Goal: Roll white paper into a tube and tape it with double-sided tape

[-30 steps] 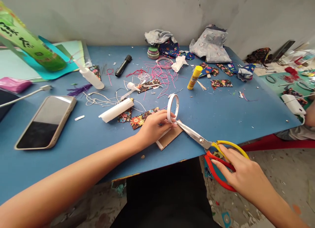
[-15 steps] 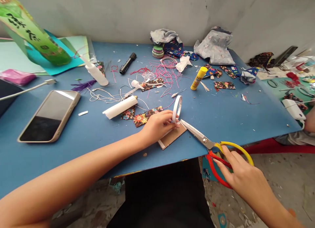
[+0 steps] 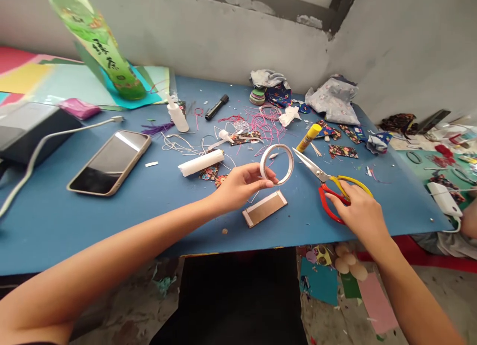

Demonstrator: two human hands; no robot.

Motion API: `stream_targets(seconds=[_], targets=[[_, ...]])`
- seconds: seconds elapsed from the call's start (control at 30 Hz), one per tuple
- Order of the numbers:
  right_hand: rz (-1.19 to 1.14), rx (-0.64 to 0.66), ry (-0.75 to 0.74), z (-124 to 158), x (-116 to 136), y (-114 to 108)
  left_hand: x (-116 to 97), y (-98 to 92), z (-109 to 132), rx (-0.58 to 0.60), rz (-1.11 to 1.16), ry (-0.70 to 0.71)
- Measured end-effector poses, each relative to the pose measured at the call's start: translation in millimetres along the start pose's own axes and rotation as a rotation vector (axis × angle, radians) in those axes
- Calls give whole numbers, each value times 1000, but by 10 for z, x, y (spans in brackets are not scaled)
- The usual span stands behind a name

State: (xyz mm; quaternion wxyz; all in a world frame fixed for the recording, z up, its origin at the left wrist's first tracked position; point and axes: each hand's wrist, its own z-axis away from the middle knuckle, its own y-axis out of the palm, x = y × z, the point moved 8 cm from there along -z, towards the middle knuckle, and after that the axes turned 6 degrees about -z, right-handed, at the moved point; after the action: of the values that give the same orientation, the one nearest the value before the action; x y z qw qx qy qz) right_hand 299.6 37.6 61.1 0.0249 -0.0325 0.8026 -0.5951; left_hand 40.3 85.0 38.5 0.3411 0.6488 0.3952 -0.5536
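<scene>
Between the fingers and thumb of my left hand (image 3: 244, 185) is a roll of white tape (image 3: 265, 165), its ring facing me above the table. My right hand (image 3: 359, 208) grips a pair of scissors (image 3: 316, 172) by the red and yellow handles. The blades look closed and point up and left, toward the tape roll but apart from it. Below the roll, a small brown cardboard rectangle (image 3: 265, 209) lies on the blue table (image 3: 149, 231), with white tape strips along its edges. A yellow glue stick (image 3: 309, 138) stands tilted just behind the blade tips.
A phone (image 3: 110, 162), a white glue bottle (image 3: 178, 116), a rolled white piece (image 3: 201, 163) and a black marker (image 3: 216, 107) are at left. Pink cords (image 3: 263, 124) and fabric scraps (image 3: 343, 151) spread behind. A green tea bottle (image 3: 112, 62) stands back left.
My left hand has lifted the tape roll off the cardboard and turned its ring toward me. The scissors have moved up and away from the cardboard. The camera view has shifted.
</scene>
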Motion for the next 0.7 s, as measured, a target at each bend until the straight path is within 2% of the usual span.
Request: stream_targets(seconds=[0.13, 0.23, 0.3, 0.37, 0.43, 0.57, 0.7], targets=[[9, 96, -88, -232, 58, 184, 14, -99, 89, -5, 72, -71], [-4, 101, -95, -306, 312, 32, 30, -129, 136, -3, 88, -99], [-284, 72, -109, -361, 591, -133, 40, -123, 148, -4, 103, -105], [-695, 207, -138, -420, 913, -129, 54, -101, 154, -3, 104, -111], [-957, 258, -160, -503, 1152, -104, 79, -86, 161, -8, 100, -132], [-1185, 259, -149, -672, 1297, 34, 133, -132, 183, -62, 114, -219], [-1255, 277, -199, -718, 1303, 117, 143, -234, 188, -126, 66, -265]])
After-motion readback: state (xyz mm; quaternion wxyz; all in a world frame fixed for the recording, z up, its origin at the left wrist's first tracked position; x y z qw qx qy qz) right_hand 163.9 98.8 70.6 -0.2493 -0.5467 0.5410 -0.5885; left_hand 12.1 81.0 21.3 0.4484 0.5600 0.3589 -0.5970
